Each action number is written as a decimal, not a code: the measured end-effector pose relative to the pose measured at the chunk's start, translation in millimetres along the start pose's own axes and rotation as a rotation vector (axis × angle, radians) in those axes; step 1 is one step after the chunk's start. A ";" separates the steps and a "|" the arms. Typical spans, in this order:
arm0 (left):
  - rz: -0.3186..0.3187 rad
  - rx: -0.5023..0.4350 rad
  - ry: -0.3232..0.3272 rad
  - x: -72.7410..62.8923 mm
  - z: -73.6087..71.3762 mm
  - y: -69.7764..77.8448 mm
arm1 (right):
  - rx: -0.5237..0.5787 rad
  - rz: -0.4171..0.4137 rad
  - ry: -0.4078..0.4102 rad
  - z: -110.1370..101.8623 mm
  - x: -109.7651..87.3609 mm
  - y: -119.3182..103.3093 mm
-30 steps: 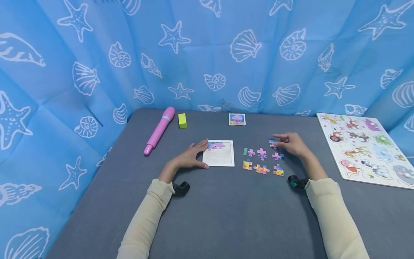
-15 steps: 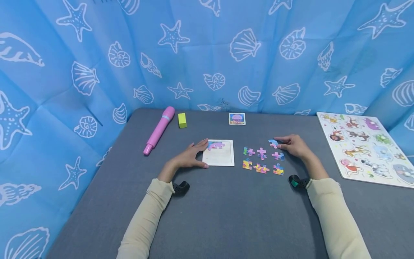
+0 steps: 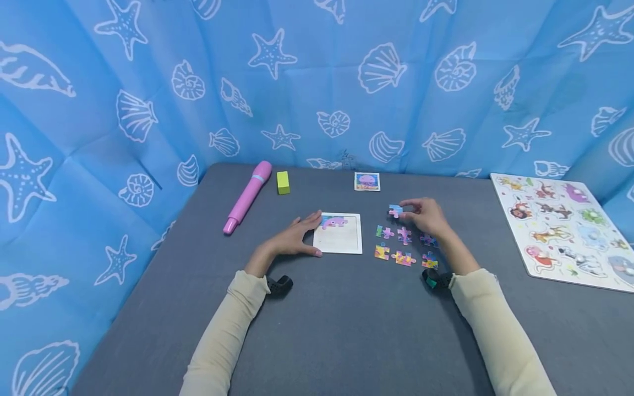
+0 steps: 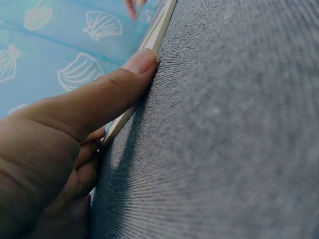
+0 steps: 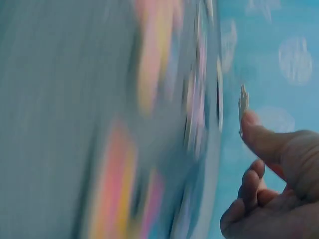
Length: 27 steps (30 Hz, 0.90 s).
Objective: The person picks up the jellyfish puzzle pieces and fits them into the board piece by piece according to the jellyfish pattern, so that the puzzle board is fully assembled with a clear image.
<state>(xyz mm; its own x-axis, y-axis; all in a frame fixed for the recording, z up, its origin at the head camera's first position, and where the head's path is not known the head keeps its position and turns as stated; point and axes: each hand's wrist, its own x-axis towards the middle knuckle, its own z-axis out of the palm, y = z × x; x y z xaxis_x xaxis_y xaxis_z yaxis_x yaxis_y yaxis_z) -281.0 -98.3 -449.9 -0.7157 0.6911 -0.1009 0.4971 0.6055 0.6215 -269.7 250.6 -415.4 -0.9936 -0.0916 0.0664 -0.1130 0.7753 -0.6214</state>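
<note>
My left hand (image 3: 297,237) holds a white square puzzle tray (image 3: 339,246) by its left side, with the thumb (image 4: 137,64) on the near corner and the fingers at the far corner. One pink-and-blue puzzle piece (image 3: 334,221) lies in the tray's far left corner. With thumb and fingertips my right hand (image 3: 428,216) pinches a blue-and-pink puzzle piece (image 3: 395,210), raised off the table in the right wrist view. Several loose jigsaw pieces (image 3: 404,258) lie in two rows beneath and beside that hand; the wrist partly covers the right-hand ones.
A small pink jellyfish picture card (image 3: 367,181) lies behind the tray. At the back left are a pink toy microphone (image 3: 249,197) and a yellow-green block (image 3: 283,182). An animal peg board (image 3: 564,231) lies at the right. A blue shell-print curtain (image 3: 307,82) hangs behind the table.
My right hand has lifted its puzzle piece from the far right of the loose pieces and carried it left towards the tray. The left hand stays at the tray.
</note>
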 end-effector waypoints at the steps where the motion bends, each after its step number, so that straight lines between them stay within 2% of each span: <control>1: 0.000 0.000 0.000 0.3 0.2 -0.3 | 0.007 -0.002 -0.007 6.5 2.6 -8.7; 6: -0.004 0.005 0.000 0.5 0.6 -0.4 | 0.043 -0.031 -0.056 38.8 11.5 -44.6; 11: -0.006 0.003 -0.002 -0.1 -0.3 0.3 | 0.063 -0.051 -0.089 59.0 14.4 -62.1; 21: -0.019 0.006 -0.001 -0.2 -2.2 3.0 | 0.073 -0.023 -0.131 65.0 16.9 -66.7; 27: -0.022 0.010 -0.009 -0.3 -0.9 2.6 | 0.091 -0.063 -0.150 67.5 17.3 -69.4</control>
<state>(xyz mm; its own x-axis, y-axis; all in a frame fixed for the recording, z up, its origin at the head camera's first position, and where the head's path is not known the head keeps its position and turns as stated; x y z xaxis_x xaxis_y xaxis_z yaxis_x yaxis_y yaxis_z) -280.0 -97.3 -447.6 -0.7223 0.6808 -0.1217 0.4859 0.6247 0.6112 -278.7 153.0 -423.8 -0.9718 -0.2358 -0.0052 -0.1676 0.7058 -0.6883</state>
